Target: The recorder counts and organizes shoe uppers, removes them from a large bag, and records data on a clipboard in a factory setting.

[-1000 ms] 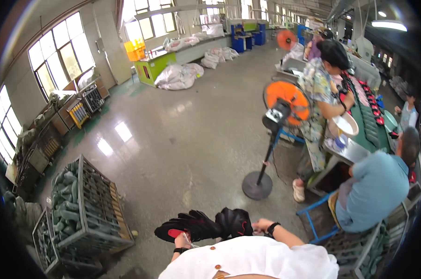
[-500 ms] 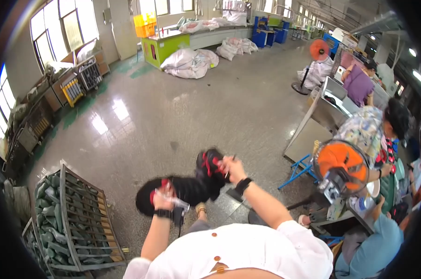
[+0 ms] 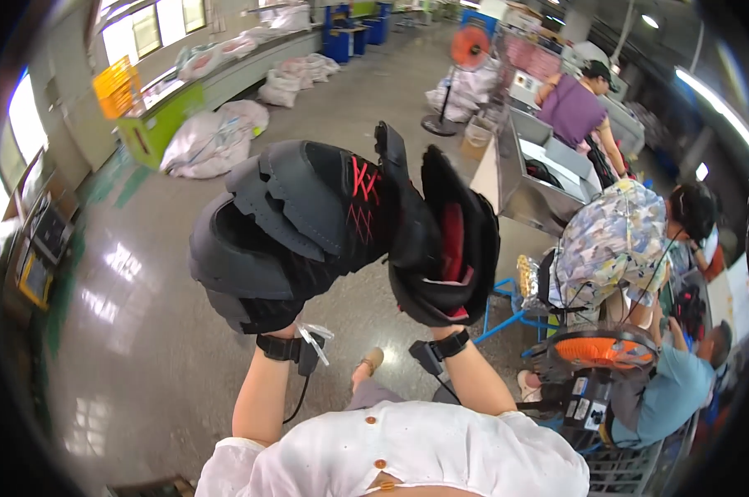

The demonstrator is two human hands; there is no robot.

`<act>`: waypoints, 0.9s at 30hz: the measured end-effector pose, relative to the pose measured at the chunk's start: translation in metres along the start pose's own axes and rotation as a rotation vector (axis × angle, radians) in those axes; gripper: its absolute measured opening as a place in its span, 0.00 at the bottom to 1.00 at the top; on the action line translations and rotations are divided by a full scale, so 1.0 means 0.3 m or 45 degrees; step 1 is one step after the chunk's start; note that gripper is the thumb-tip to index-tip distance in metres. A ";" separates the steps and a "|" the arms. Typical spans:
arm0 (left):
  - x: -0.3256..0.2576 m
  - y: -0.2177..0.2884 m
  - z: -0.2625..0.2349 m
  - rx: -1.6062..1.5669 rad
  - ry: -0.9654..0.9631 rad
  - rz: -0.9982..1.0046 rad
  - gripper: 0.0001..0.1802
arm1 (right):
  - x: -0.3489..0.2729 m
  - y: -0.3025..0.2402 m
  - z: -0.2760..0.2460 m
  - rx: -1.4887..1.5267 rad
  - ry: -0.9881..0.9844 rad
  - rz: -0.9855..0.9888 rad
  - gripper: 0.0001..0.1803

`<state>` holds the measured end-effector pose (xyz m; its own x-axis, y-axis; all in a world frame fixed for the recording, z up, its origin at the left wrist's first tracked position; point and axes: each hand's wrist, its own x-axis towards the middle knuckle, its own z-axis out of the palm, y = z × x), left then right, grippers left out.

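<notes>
I hold a stack of black shoe uppers point(image 3: 300, 224) with red stitching up close in front of me, and it fills the middle of the view. My left hand point(image 3: 283, 333) grips the stack from below; only the wrist, with its black band, shows. My right hand point(image 3: 442, 333) holds the right end of the stack point(image 3: 453, 240), where a red lining shows, and it is also mostly hidden behind the material. Both wrists wear dark bands with a small device. My white shirt lies at the lower edge.
An orange fan point(image 3: 604, 351) stands at the lower right beside seated people point(image 3: 614, 240) at a workbench. A metal machine point(image 3: 533, 170) and a blue stool point(image 3: 507, 300) are right of the stack. White sacks point(image 3: 213, 141) lie on the polished floor at left.
I have lifted the black uppers from waist height up near the camera. The view has swung further toward the workbench and the seated people.
</notes>
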<state>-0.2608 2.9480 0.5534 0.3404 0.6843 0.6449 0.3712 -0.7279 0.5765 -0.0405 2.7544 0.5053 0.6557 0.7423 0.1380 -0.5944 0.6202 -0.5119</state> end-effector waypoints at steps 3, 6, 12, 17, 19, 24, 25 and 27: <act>0.154 -0.035 0.201 0.003 -0.117 0.102 0.28 | 0.205 -0.052 0.087 0.226 -0.002 0.207 0.26; 0.282 -0.121 0.388 -0.017 -0.237 0.237 0.28 | 0.420 -0.063 0.070 0.393 -0.009 0.267 0.25; 0.433 -0.289 0.762 -0.136 -0.461 0.402 0.28 | 0.688 -0.120 -0.162 0.048 0.068 0.124 0.22; 0.556 -0.555 1.183 -0.327 -0.593 0.628 0.28 | 0.952 -0.165 -0.404 -0.306 0.158 -0.075 0.20; 0.661 -0.545 1.414 -0.429 -0.666 0.733 0.28 | 1.029 -0.183 -0.478 -0.453 0.244 -0.167 0.19; 0.861 -0.552 1.893 -0.688 -0.779 0.960 0.27 | 1.193 -0.334 -0.549 -0.917 0.629 -0.336 0.11; 0.832 -0.545 1.968 -0.729 -0.785 0.991 0.27 | 1.200 -0.363 -0.620 -1.101 0.675 -0.321 0.09; 0.928 -0.457 2.147 -0.780 -0.829 1.052 0.27 | 1.203 -0.447 -0.576 -1.236 0.543 -0.290 0.16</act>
<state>0.3394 3.2660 0.3306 0.7162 -0.2295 0.6591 -0.5721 -0.7339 0.3661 0.3563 2.8953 0.4771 0.9233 0.3696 0.1046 0.0610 0.1278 -0.9899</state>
